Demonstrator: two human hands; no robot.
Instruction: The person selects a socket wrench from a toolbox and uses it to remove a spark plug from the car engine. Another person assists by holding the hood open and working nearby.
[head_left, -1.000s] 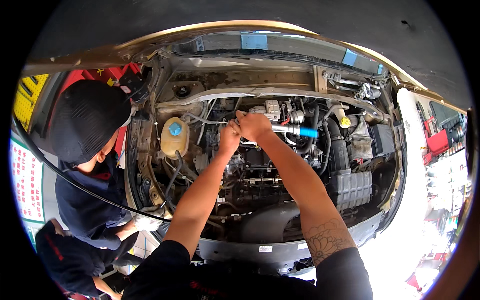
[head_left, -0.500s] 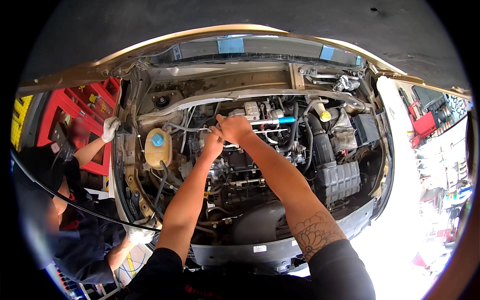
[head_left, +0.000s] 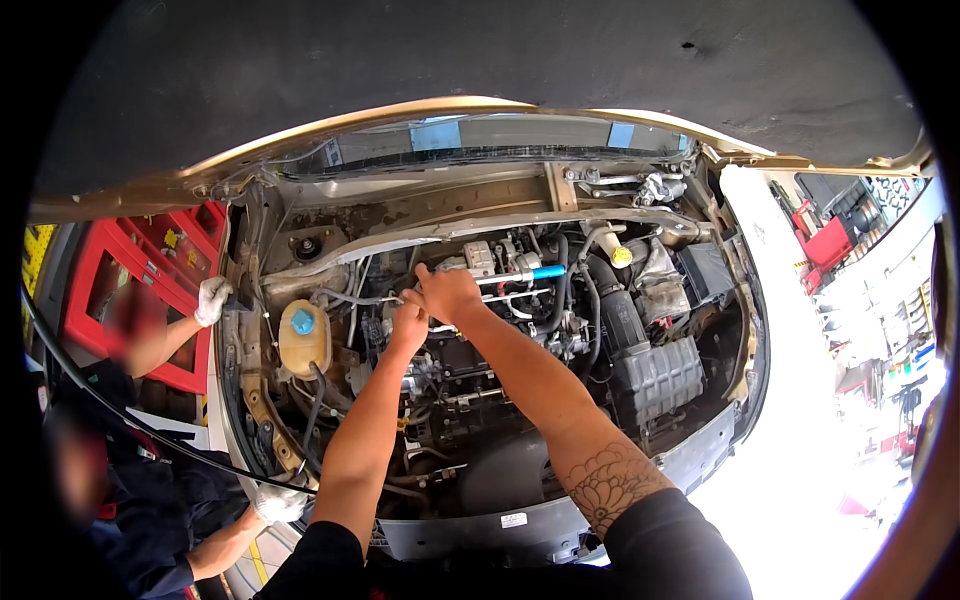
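Over the engine, my right hand (head_left: pixel 445 292) is closed at the silver end of a long tool with a blue handle (head_left: pixel 548 271), which points to the right. My left hand (head_left: pixel 408 322) is closed just below and left of it, touching or very near it; what it grips is hidden. A grey hose (head_left: pixel 350 298) runs toward my hands from the left. Beside it stands a translucent yellowish reservoir (head_left: pixel 305 350) with a blue cap.
Co-workers at the left have white-gloved hands (head_left: pixel 213 300) on the car's left edge. A red cabinet (head_left: pixel 95 300) stands behind them. The raised hood (head_left: pixel 480 55) spans above. A yellow cap (head_left: pixel 622 256) and black battery box (head_left: pixel 700 275) are at the right.
The whole engine bay has shifted down and slightly left in view, my hands still together on it. A co-worker's gloved hand appeared at the upper left after the first frame.
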